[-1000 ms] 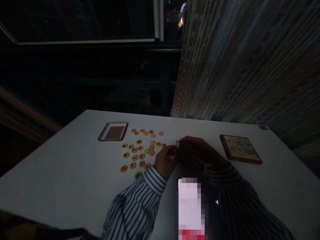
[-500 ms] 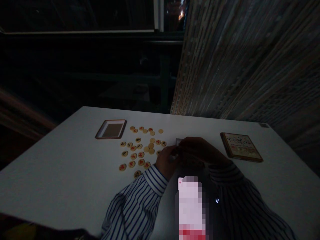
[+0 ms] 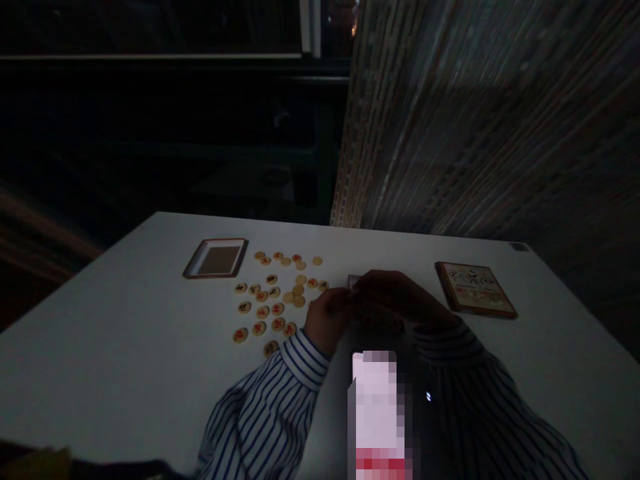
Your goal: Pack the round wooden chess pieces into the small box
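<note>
My left hand and my right hand meet over the middle of the white table. The fingertips of both come together in a pinch, and dark shadow hides what they hold. A pale edge of some flat thing shows just behind the fingers. Under my right hand, several round shapes lie in shadow, hard to make out. To the left of my left hand, round wooden Chinese chess pieces are spread out, some with red characters, some with black, some blank side up.
An open shallow box tray stands at the back left. A box lid with printed pictures lies on the right. A lit phone with a blurred screen is near the front, between my forearms. A string curtain hangs behind the table.
The whole view has shifted slightly, so everything sits a little further left. My hands remain together at the same spot, with barely any finger movement.
</note>
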A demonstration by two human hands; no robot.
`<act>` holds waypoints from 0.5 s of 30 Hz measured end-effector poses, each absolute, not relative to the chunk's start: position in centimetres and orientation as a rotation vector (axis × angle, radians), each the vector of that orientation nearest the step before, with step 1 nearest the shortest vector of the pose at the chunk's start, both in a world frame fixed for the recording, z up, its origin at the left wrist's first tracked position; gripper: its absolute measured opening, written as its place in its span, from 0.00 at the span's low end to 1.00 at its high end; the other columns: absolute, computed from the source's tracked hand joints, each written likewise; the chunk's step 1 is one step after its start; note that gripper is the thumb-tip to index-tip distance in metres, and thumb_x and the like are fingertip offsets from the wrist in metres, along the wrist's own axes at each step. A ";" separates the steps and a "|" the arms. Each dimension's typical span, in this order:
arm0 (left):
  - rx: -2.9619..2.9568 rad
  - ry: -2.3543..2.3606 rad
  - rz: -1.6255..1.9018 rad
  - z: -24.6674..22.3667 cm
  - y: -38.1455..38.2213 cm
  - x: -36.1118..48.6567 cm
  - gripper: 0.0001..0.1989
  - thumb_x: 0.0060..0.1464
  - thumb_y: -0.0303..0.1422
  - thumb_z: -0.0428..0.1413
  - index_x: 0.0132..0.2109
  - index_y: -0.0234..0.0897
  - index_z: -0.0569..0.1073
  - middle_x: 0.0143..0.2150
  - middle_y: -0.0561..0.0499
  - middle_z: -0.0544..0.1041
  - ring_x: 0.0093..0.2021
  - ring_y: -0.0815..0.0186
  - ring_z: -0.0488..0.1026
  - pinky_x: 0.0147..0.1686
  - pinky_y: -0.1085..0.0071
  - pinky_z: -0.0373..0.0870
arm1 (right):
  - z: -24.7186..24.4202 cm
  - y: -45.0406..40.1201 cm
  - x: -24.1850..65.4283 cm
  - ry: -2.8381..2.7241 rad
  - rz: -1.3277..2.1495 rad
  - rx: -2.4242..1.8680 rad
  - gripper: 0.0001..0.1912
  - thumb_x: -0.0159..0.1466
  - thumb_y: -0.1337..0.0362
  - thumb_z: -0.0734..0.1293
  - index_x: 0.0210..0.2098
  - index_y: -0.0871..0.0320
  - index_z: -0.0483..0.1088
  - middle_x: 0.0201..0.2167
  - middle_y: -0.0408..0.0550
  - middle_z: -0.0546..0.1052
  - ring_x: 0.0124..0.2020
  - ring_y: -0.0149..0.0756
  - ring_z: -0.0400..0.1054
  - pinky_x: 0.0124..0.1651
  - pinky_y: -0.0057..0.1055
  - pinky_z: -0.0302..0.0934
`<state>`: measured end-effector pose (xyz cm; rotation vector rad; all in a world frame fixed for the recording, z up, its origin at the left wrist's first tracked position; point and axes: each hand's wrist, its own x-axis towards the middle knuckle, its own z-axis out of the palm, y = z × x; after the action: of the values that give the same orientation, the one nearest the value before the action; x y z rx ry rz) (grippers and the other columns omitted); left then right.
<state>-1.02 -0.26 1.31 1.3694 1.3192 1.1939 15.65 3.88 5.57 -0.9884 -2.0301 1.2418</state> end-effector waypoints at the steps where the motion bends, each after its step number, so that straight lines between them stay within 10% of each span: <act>1: 1.351 1.315 1.200 1.2 -0.2 -1.0 0.11 0.42 0.28 0.58 0.37 0.34 0.72 0.32 0.48 0.77 0.33 0.66 0.74 0.34 0.70 0.70 | 5.5 3.9 15.7 -2.027 1.241 -0.989 0.11 0.57 0.59 0.65 0.37 0.59 0.69 0.34 0.49 0.75 0.36 0.36 0.69 0.38 0.31 0.64; 15: 1.256 1.217 1.233 1.7 -0.1 -1.2 0.08 0.43 0.28 0.56 0.35 0.36 0.74 0.32 0.49 0.79 0.33 0.65 0.75 0.35 0.68 0.73 | 5.6 3.8 15.7 -2.031 1.281 -0.987 0.12 0.56 0.59 0.66 0.37 0.60 0.70 0.35 0.49 0.75 0.36 0.35 0.69 0.39 0.32 0.64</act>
<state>-1.24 -0.10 1.72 1.2564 1.2174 1.2331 15.73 3.81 5.56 -0.9869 -2.0305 1.2808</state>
